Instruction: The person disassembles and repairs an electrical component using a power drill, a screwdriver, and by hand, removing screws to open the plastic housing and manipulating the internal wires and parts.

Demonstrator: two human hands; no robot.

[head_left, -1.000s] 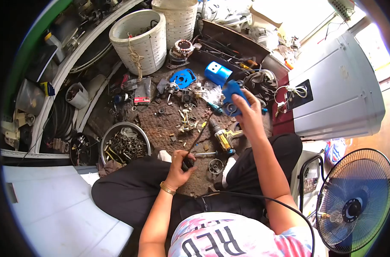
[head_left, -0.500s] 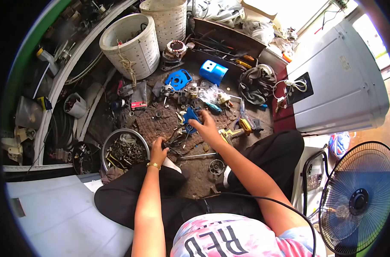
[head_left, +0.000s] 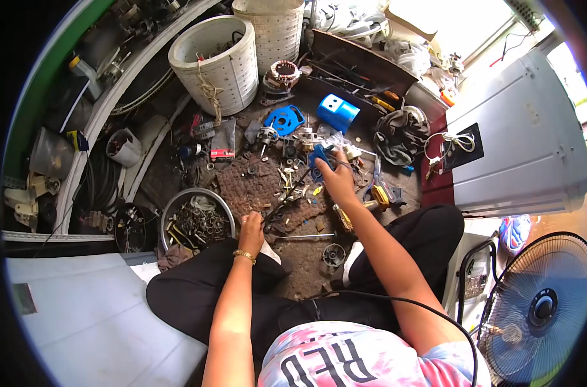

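Held in my right hand (head_left: 337,177) is a small blue part (head_left: 317,155), above the littered mat. My left hand (head_left: 252,226) is closed round a dark cord (head_left: 283,204), which runs up toward the blue part. Metal bits lie between the hands. A flat blue plate (head_left: 283,120) and a blue curved cover (head_left: 338,113) rest farther back. A yellow drill (head_left: 343,218) is partly hidden by my right forearm. Near my feet are a screwdriver shaft (head_left: 306,237) and a round metal part (head_left: 333,255).
A metal bowl of small parts (head_left: 197,222) stands at the left. Behind are a perforated white tub (head_left: 214,71), a copper-wound motor (head_left: 282,76) and a tool box (head_left: 361,64). A large grey-white casing (head_left: 516,138) and a fan (head_left: 541,309) stand at the right.
My right hand has brought the blue part down from the upper right and shifted it slightly since. My left hand moved a little left. The view has shifted too.
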